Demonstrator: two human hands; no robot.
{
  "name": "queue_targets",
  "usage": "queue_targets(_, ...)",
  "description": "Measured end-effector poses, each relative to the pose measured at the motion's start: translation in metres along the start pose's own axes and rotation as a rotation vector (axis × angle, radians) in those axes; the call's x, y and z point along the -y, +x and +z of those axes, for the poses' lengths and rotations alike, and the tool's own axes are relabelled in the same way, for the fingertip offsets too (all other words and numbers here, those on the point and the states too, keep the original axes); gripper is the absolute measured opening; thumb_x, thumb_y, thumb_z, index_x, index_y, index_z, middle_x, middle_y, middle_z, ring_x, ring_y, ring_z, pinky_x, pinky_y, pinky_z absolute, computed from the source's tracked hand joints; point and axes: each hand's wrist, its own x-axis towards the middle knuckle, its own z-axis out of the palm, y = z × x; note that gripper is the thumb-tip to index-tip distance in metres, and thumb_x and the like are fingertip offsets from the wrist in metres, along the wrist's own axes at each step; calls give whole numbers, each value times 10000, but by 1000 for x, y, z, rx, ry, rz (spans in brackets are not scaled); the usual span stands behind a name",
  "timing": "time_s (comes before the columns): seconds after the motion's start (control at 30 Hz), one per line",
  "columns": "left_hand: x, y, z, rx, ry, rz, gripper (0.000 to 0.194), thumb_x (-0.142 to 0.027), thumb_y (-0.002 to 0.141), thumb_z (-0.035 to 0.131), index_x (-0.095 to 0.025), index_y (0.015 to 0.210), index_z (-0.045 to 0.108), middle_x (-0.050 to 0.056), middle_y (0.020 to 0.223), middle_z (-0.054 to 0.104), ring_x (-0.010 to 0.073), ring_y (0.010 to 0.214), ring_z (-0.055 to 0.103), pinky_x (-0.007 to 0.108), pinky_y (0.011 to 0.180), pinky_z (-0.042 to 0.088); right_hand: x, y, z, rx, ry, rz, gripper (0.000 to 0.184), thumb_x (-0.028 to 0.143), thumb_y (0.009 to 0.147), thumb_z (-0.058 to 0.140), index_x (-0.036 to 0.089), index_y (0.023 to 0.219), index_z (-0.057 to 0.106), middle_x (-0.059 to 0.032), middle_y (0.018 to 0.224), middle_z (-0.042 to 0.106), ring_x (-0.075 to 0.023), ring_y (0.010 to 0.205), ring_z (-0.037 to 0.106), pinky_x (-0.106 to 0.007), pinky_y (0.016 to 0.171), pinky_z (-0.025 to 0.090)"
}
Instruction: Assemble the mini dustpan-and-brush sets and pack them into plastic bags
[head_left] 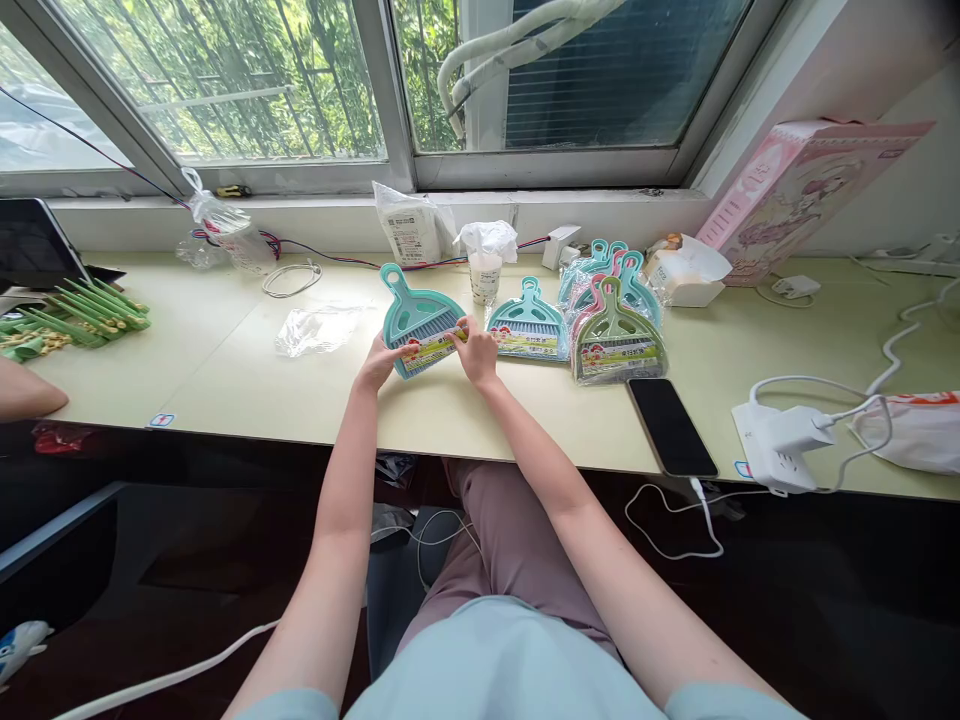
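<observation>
Between my two hands is a teal dustpan (410,306) with a small brush set in it and a yellow-green paper label across the front. My left hand (381,362) grips its lower left edge. Closed on the right end of the label is my right hand (476,352). Another teal dustpan set (530,318) in clear wrap lies just right of my right hand. Farther right, several wrapped sets are heaped, with a green dustpan (619,330) in front and pink and teal ones behind. A crumpled clear plastic wrapper (316,330) lies left of my hands.
A black phone (673,427) lies at the table's front edge, near a white power strip (780,447) with cables. At the back stand a cup (485,270), a white packet (411,225) and a tissue box (686,272). Another person's arm (28,390) rests at far left, near green stalks (86,312).
</observation>
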Motion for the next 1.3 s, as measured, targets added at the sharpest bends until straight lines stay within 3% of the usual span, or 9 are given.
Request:
queue_targets(0.37,-3,-2,3,21,54,9,761,-368,567,946,-153,1221,622,158,1197,720,381,1158,668,483,976,568,3,-2,-5,39,-79,-97,185,359,1041,522,216,1069,636,-60,952,762,-207,795,682,-255,637,349)
queue_targets(0.63,-3,-2,3,26,36,4,746,-342,573,933,-144,1221,621,154,1176,723,374,1128,682,484,957,575,4,-3,-4,28,-103,-84,237,414,1037,514,200,1046,617,-66,889,718,-204,749,658,-262,650,395)
queue_targets(0.73,-3,-2,2,6,16,-2,727,-326,576,931,-142,1211,630,156,1182,719,378,1136,677,492,958,575,3,-3,-5,-54,-24,-55,296,465,1029,498,189,1098,579,-101,1016,670,-212,795,653,-286,661,461)
queue_targets(0.8,-3,-2,1,-10,4,4,731,-327,576,933,-142,1217,633,160,1191,715,382,1149,671,504,971,569,1,-2,-6,-151,69,-32,317,482,1016,505,193,1143,541,-130,1128,608,-238,933,647,-312,699,511)
queue_targets(0.9,-1,0,-1,-49,-14,12,767,-345,563,939,-149,1237,633,160,1186,717,383,1153,670,532,994,557,2,-4,-3,-307,239,32,316,452,980,567,214,1173,491,-145,1218,525,-272,1186,558,-399,890,549)
queue_targets(1.0,2,2,-2,-80,-33,21,753,-350,547,945,-152,1207,644,154,1173,721,382,1147,675,549,1011,548,9,-12,8,-368,452,206,398,369,934,631,208,1241,435,-174,1311,476,-265,1262,506,-472,1052,500)
queue_targets(1.1,3,3,-4,-101,-46,38,721,-343,538,950,-151,1167,653,152,1166,724,386,1149,674,552,1019,544,19,-21,24,-305,751,357,576,324,883,682,217,1349,361,-205,1476,386,-234,1276,535,-417,1025,547)
queue_targets(1.17,2,2,-4,-113,-44,43,709,-348,537,951,-151,1153,659,152,1163,726,391,1154,671,550,1021,543,23,-24,32,-172,997,416,607,322,870,699,231,1368,363,-180,1486,441,-207,1241,600,-376,994,580)
queue_targets(1.3,-5,-3,-1,-52,-24,17,720,-371,559,942,-138,1181,664,162,1171,725,391,1158,671,540,1016,548,24,-20,37,178,1327,552,339,288,884,707,181,1163,546,-95,1151,720,-190,1017,733,-368,937,630)
